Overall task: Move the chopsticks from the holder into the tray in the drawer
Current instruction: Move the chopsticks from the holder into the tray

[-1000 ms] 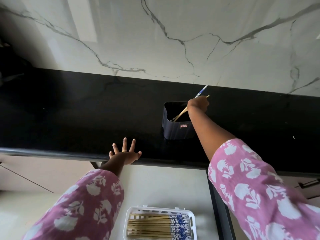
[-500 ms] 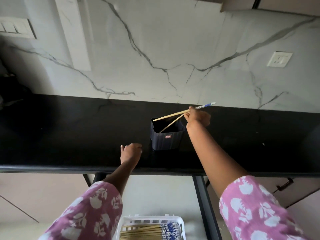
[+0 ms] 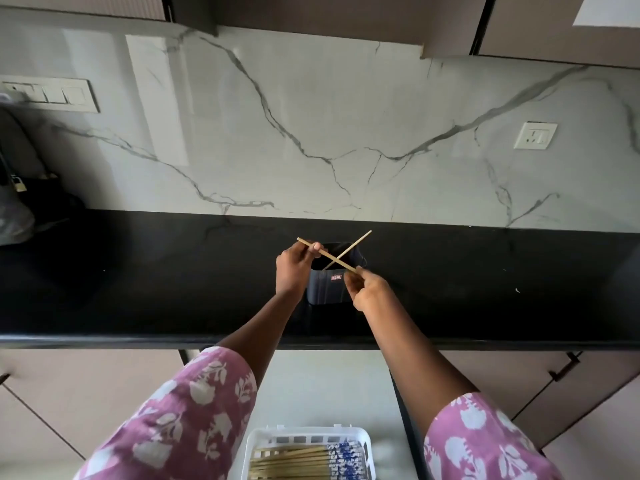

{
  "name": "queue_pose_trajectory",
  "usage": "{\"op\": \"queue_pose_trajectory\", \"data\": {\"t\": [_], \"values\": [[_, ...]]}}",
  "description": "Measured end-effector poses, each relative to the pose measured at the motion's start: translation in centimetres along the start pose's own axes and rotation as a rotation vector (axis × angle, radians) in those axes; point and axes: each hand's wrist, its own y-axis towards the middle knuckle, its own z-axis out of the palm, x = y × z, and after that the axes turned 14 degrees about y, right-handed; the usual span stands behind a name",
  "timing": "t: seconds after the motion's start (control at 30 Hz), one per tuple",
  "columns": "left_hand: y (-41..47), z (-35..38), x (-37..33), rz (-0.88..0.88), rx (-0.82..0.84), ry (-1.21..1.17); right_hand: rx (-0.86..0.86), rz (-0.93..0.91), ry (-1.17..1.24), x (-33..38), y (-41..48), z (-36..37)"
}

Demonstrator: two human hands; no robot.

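- One chopstick (image 3: 322,252) is hanging in the air just above the holder (image 3: 323,291), running from upper left down to lower right, with both hands on it.
- The left hand (image 3: 292,271) is pinching it near its upper-left end, fingers curled round the stick.
- The right hand (image 3: 369,291) is pinching the lower-right end between its fingertips, and that end is sitting over the holder's front right corner.
- A second chopstick (image 3: 356,243) is leaning in the holder with its lower end inside and its top pointing up and to the right. It is crossing the held stick in an X; contact cannot be told.
- The holder, a dark ribbed box with a small red label on the front, is standing upright on the black countertop (image 3: 138,278), between the two wrists.
- The white tray (image 3: 304,430) is sitting in the open drawer (image 3: 329,382), below the counter edge and well apart from the holder.
- A row of chopsticks (image 3: 298,459) is lying flat in the tray, side by side, with the blue-patterned ends to the right.
- Pink floral sleeves are covering both upper arms, left (image 3: 180,417) and right (image 3: 485,441).
- A white marble backsplash (image 3: 311,133) with grey veins is running behind the counter, with a wall socket (image 3: 535,135) on the right and a switch panel (image 3: 52,95) on the left.
- A dark object with a small padlock (image 3: 19,184) is sitting at the far left of the counter; what it is cannot be told.
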Motion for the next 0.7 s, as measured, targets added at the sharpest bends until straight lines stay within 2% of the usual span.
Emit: {"op": "queue_pose_trajectory", "data": {"t": [0.1,0.13,0.2,0.27,0.33,0.4,0.5,0.6,0.7], "values": [[0.0,-0.4,0.1,0.001,0.0,0.059,-0.007,-0.1,-0.181,-1.0,-0.2,-0.7],[0.1,-0.6,0.4,-0.001,0.004,0.094,-0.007,-0.207,-0.33,-1.5,-0.2,-1.0],[0.3,-0.9,0.9,0.0,0.013,0.131,0.011,-0.583,-0.758,-2.2,-0.2,-1.6],[0.4,-1.1,1.4,-0.01,0.016,0.142,0.205,-0.95,-1.116,-2.6,-0.4,-2.1],[0.2,-1.2,2.0,-0.026,0.024,0.16,0.47,-1.132,-1.368,-3.1,-0.4,-2.4],[-0.1,-1.2,2.5,-0.045,0.045,0.158,0.577,-1.186,-1.539,-3.9,0.0,-2.9],[-0.7,-1.0,3.7,-0.075,0.084,0.135,0.55,-1.187,-1.549,-5.1,0.6,-3.4],[-1.4,-0.9,5.5,-0.11,0.134,0.087,0.542,-1.081,-1.578,-6.3,1.3,-4.2],[-1.8,-1.0,8.0,-0.224,0.131,-0.037,0.489,-0.917,-1.625,-7.8,2.3,-5.9]]}}
